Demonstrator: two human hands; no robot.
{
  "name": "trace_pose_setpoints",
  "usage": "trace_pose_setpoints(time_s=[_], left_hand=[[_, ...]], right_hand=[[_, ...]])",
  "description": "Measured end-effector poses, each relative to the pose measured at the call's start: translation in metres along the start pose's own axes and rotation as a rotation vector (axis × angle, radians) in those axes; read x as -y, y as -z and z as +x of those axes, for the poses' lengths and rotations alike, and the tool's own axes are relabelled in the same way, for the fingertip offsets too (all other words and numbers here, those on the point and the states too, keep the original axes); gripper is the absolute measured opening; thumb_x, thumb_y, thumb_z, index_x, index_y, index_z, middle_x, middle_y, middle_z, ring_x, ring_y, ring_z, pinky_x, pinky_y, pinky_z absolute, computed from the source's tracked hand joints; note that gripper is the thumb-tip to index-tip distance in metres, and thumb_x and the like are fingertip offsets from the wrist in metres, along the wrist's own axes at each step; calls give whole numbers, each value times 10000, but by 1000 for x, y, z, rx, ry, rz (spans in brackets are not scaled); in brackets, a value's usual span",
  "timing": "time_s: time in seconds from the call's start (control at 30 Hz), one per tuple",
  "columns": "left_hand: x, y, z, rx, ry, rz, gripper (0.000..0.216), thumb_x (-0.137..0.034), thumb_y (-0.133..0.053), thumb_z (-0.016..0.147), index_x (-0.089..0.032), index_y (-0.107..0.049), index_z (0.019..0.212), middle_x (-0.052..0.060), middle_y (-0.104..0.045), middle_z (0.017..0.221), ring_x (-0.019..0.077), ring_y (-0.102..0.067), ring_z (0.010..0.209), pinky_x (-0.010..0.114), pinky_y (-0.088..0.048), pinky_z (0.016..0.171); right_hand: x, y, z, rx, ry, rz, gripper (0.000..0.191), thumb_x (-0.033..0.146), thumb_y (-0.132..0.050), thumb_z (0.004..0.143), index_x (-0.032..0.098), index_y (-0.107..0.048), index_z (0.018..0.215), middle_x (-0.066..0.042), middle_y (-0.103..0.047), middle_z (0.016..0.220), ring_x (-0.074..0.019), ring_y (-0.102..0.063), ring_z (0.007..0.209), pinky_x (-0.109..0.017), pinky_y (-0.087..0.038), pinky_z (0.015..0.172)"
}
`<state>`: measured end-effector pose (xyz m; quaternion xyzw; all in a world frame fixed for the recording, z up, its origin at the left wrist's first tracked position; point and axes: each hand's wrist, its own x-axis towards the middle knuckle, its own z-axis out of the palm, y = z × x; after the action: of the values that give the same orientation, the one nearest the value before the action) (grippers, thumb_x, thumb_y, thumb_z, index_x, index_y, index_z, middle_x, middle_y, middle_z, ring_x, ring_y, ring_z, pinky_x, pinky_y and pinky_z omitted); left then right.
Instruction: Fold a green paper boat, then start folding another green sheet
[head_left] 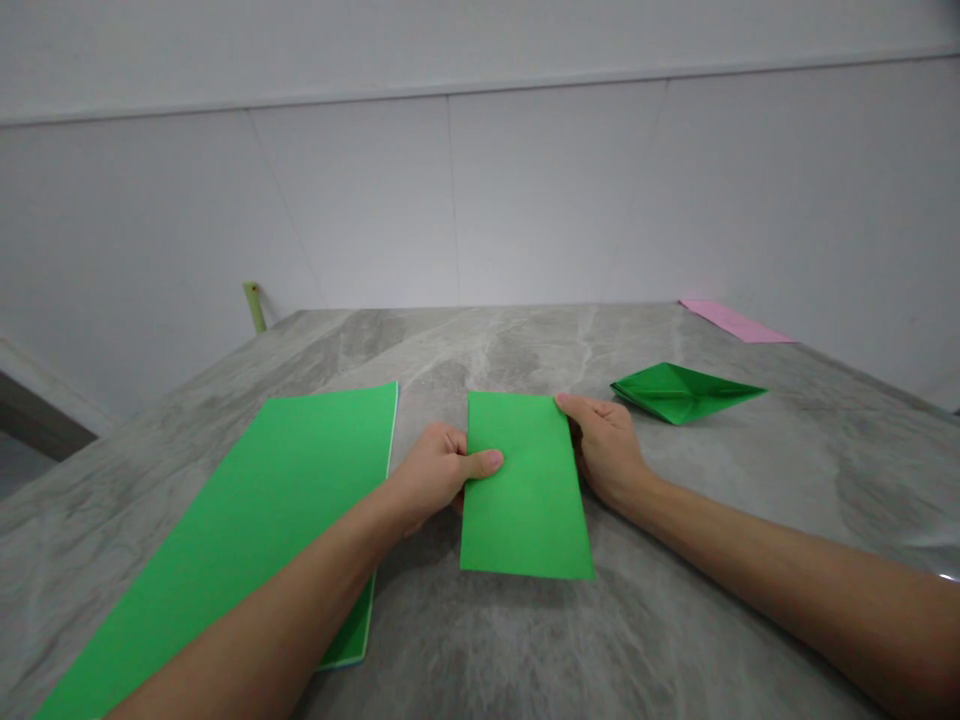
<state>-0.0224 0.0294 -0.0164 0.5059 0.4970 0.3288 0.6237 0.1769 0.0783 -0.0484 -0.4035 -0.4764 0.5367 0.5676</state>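
Note:
A rectangular piece of green paper [529, 510] is held a little above the table, tilted toward me. My left hand [441, 468] grips its left edge, thumb on top and the other fingers behind it. At the upper right corner, my right hand [606, 445] pinches the paper between thumb and fingers. Just beyond the right hand lies a folded green paper shape [679, 392], pointed at both ends. Beneath my left forearm is a stack of larger green sheets [285, 480].
All of this is on a grey marbled table [480, 650] that meets a white panelled wall [390, 200]. A pink sheet [739, 322] lies at the far right edge. Past the far left edge stands a light green object [255, 306] that I cannot identify.

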Motion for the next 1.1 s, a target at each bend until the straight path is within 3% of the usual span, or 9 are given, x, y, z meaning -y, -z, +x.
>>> trace_pose_setpoints(time_s=[0.37,0.63,0.77,0.93,1.1], left_hand=[[-1,0,0,-23,-41,-106,409,-488,-832,568,-100,-710,618,95,-699,616,210,-654,604,303,-498,578],[-7,6,-2,69,3,-274,322,-374,-853,598,-89,-721,664,88,-710,638,186,-670,590,289,-542,588],[-13,8,-4,66,-4,-327,331,-380,-818,637,-70,-704,655,100,-699,623,168,-655,552,266,-532,560],[-12,1,-7,176,26,-93,412,-507,-786,642,-109,-679,669,62,-664,608,134,-604,502,214,-452,457],[-8,-9,-8,250,-133,198,388,-528,-699,733,-163,-605,641,-48,-479,500,81,-439,424,195,-348,417]], right_hand=[[5,0,-6,103,60,-75,436,478,-706,771,194,-543,483,22,-460,468,-104,-381,436,-253,-326,425],[11,-2,-12,208,-73,-11,428,465,-730,734,203,-541,454,19,-445,425,-119,-409,414,-252,-340,402],[17,-4,-17,430,-172,-30,466,480,-724,723,179,-516,435,29,-430,428,-84,-354,394,-225,-279,377],[23,-6,-21,825,-250,-144,555,500,-704,734,177,-397,404,72,-315,402,-40,-225,370,-210,-151,359],[24,-6,-22,955,-224,-189,554,459,-673,784,182,-362,418,91,-256,404,-35,-182,379,-212,-134,365]])
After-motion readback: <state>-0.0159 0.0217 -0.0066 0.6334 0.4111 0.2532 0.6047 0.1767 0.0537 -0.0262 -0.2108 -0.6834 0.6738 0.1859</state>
